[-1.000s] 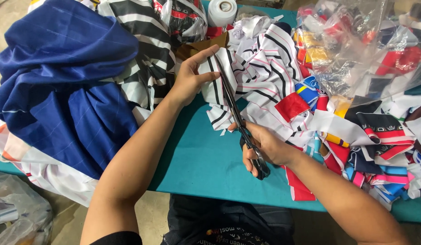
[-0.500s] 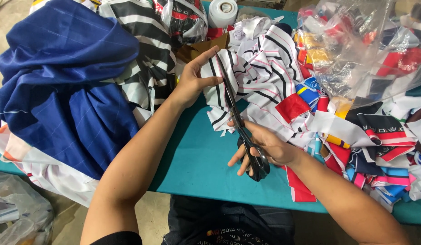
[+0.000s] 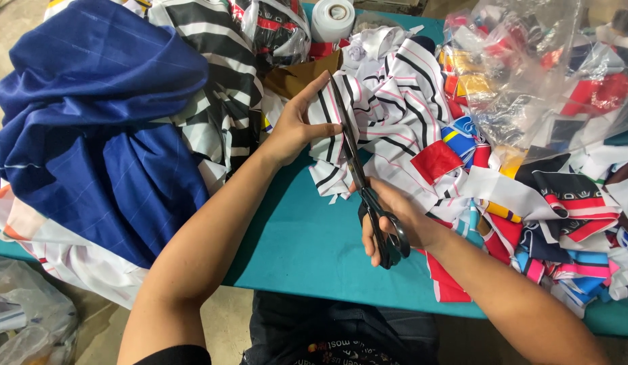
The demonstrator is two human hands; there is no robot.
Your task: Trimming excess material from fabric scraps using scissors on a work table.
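Head view: a strip of white fabric with black and pink stripes [image 3: 327, 128] is held taut at its top edge by the left hand [image 3: 297, 125], fingers pinched around the cloth, above a teal work surface [image 3: 307, 250]. Long black-handled steel scissors [image 3: 365, 182] are gripped in the right hand [image 3: 395, 226], fingers clenched through the loops, with the blades laid lengthwise along the striped strip. Compared with 1 second ago, the right hand's fingers, which had briefly spread with the handles apart, have closed again, and the blade tips now reach nearly to the left thumb; the cut along the strip is judged to be almost through its length. The strip lies at the middle of the surface, touching a larger heap of the same striped cloth [image 3: 402, 101]. To the left, a bundle of dark blue pinstriped fabric [image 3: 104, 135] is piled against black-and-white striped cloth [image 3: 219, 88]. To the right, mixed coloured offcuts [image 3: 550, 196] are spread under a clear plastic bag [image 3: 544, 61]. 1 white roll of tape [image 3: 332, 17] stands at the far edge.
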